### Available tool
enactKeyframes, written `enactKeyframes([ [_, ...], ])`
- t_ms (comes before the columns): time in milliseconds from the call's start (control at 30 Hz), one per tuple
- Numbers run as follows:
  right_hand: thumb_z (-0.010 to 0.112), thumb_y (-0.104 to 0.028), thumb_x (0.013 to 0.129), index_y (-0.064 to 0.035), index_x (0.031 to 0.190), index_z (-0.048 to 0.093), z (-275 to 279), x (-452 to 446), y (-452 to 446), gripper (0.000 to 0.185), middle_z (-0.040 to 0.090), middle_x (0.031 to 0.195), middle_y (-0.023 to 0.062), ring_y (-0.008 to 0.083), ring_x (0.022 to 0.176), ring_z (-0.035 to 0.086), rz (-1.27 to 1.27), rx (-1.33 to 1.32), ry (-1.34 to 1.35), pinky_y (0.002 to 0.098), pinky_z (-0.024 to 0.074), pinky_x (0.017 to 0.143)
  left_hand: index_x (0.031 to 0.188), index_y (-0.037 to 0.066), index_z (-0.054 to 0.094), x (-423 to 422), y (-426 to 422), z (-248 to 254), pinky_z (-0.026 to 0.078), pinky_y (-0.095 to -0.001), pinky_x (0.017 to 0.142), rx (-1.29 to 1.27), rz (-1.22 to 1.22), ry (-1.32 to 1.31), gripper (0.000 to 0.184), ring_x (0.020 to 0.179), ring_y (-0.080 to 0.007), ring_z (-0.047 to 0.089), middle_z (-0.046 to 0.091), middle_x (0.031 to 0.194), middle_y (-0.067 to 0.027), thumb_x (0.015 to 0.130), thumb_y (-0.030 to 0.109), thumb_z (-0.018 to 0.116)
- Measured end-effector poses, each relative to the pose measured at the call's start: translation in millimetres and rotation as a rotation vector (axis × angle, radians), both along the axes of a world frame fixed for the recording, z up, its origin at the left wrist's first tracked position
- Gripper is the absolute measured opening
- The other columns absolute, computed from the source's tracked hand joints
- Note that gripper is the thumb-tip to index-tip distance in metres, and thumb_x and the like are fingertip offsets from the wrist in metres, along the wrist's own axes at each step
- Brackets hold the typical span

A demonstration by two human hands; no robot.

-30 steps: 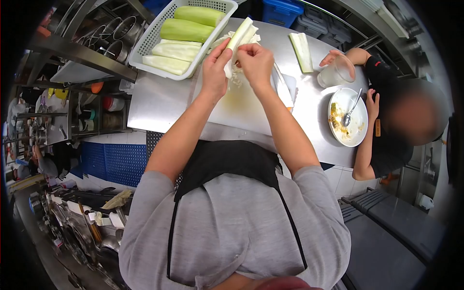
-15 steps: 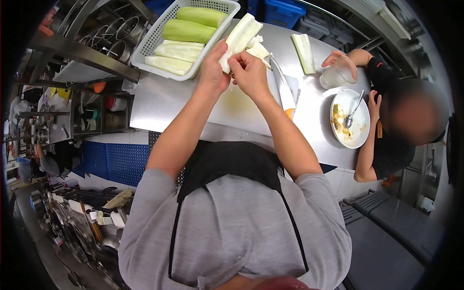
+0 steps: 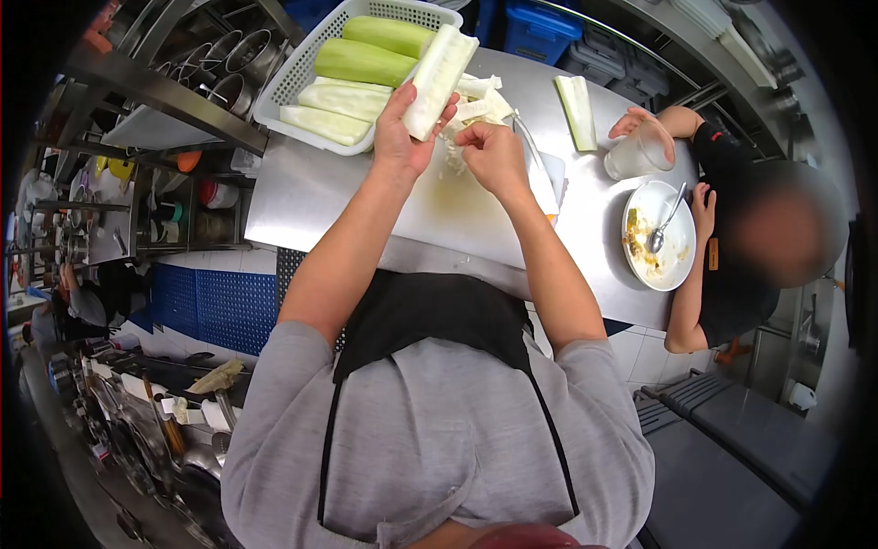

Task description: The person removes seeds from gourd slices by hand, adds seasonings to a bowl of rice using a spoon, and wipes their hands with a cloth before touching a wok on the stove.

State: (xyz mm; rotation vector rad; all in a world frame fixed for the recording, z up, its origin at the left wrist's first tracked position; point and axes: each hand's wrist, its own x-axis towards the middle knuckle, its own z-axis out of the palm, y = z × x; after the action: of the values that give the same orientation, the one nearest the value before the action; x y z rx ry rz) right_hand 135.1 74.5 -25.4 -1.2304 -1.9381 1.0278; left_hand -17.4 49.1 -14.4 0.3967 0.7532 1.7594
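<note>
Left hand (image 3: 405,137): grip closed around one pale gourd piece (image 3: 443,80), held at a tilt over the bench (image 3: 297,203), just beside the basket (image 3: 275,93). Right hand (image 3: 495,157): grip drawn together near the scraps (image 3: 486,99); cannot tell whether it holds anything. Basket contents: four gourds (image 3: 364,62), two green, two pale.

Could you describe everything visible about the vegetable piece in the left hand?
The vegetable piece is long, greenish-white and looks firm, its visible face uneven lengthwise. It slants upward in the left hand, thumb on one side, fingertips on the other. It partly overlaps the white basket in view; its lower end is near the right hand.
</note>
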Motion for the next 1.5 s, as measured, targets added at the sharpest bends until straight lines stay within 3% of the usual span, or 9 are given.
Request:
enactKeyframes([
  [200,0.068,-0.005,0.077,-0.0033,0.084,0.074,5.6,-1.8,7.1,0.010,0.072,0.076,0.0138,0.0216,0.068,0.070,-0.008,0.060,0.034,0.0326,0.0549,0.067,0.141,-0.007,0.039,-0.8,-4.5,8.8,0.047,-0.0454,0.105,0.022,-0.053,-0.185,0.052,0.120,-0.0410,0.057,0.053,0.133,-0.0286,0.102,0.027,0.044],
  [400,0.071,-0.009,0.086,0.0038,0.090,0.071,20.9,-22.2,-8.0,0.014,0.070,0.071,0.0040,0.0088,0.064,0.064,-0.060,0.057,0.455,0.0236,0.0519,0.061,0.142,-0.007,0.038,3.0,0.7,0.0,0.044,-0.0472,0.107,0.034,-0.048,-0.144,0.054,0.124,-0.0406,0.054,0.054,0.133,-0.0285,0.102,0.028,0.045],
  [500,0.072,-0.009,0.081,-0.0002,0.086,0.071,-6.3,-21.7,3.8,0.010,0.070,0.070,0.0074,0.0109,0.065,0.066,-0.058,-0.096,0.506,0.0287,0.0525,0.063,0.144,-0.006,0.037,6.3,-1.8,5.2,0.043,-0.0489,0.107,0.053,-0.043,-0.148,0.055,0.125,-0.0408,0.053,0.053,0.135,-0.0268,0.102,0.029,0.045],
  [567,0.069,-0.008,0.081,-0.0005,0.086,0.071,-10.0,-10.9,7.0,0.009,0.071,0.072,0.0102,0.0166,0.065,0.069,-0.058,-0.015,0.241,0.0299,0.0527,0.062,0.146,-0.003,0.037,0.3,-4.9,2.9,0.044,-0.0505,0.105,0.053,-0.023,-0.102,0.055,0.125,-0.0415,0.053,0.051,0.138,-0.0244,0.102,0.028,0.046],
  [633,0.067,-0.006,0.082,-0.0005,0.086,0.071,-3.0,-2.8,7.2,0.008,0.071,0.073,0.0118,0.0205,0.065,0.070,-0.057,0.069,-0.001,0.0309,0.0530,0.062,0.149,0.003,0.035,-2.1,-12.7,5.8,0.047,-0.0508,0.101,0.056,-0.051,-0.079,0.054,0.125,-0.0419,0.054,0.049,0.142,-0.0210,0.102,0.028,0.044],
  [767,0.063,-0.006,0.084,-0.0008,0.091,0.071,28.8,-4.3,14.5,0.012,0.072,0.080,0.0139,0.0239,0.066,0.069,-0.140,0.250,0.244,0.0323,0.0536,0.063,0.156,0.013,0.028,1.8,-25.6,14.6,0.055,-0.0453,0.086,0.014,-0.101,0.017,0.058,0.116,-0.0402,0.059,0.048,0.144,-0.0168,0.100,0.023,0.039],
  [900,0.066,-0.007,0.088,-0.0004,0.103,0.072,53.6,-17.2,39.8,0.017,0.070,0.083,0.0077,0.0106,0.063,0.060,-0.145,0.414,0.402,0.0245,0.0496,0.060,0.158,0.013,0.025,8.6,-25.7,13.7,0.054,-0.0337,0.072,0.118,-0.239,0.123,0.064,0.102,-0.0293,0.064,0.051,0.141,-0.0133,0.097,0.023,0.041],
  [1200,0.071,-0.017,0.083,-0.0044,0.096,0.074,52.8,-30.3,64.3,0.019,0.065,0.083,0.0108,0.0205,0.065,0.062,-0.197,0.316,0.443,0.0337,0.0504,0.064,0.157,0.011,0.027,17.0,-26.7,18.6,0.048,-0.0282,0.057,0.067,-0.236,0.288,0.064,0.088,-0.0198,0.064,0.056,0.128,-0.0078,0.101,0.032,0.048],
  [1500,0.075,-0.013,0.079,-0.0084,0.115,0.071,55.6,-21.9,50.2,0.037,0.058,0.099,0.0060,0.0113,0.062,0.054,-0.146,0.338,0.355,0.0267,0.0495,0.062,0.155,0.019,0.023,-1.6,-7.4,30.6,0.059,-0.0382,0.061,0.143,-0.470,0.132,0.079,0.090,-0.0343,0.067,0.046,0.138,-0.0169,0.080,0.010,0.044],
])
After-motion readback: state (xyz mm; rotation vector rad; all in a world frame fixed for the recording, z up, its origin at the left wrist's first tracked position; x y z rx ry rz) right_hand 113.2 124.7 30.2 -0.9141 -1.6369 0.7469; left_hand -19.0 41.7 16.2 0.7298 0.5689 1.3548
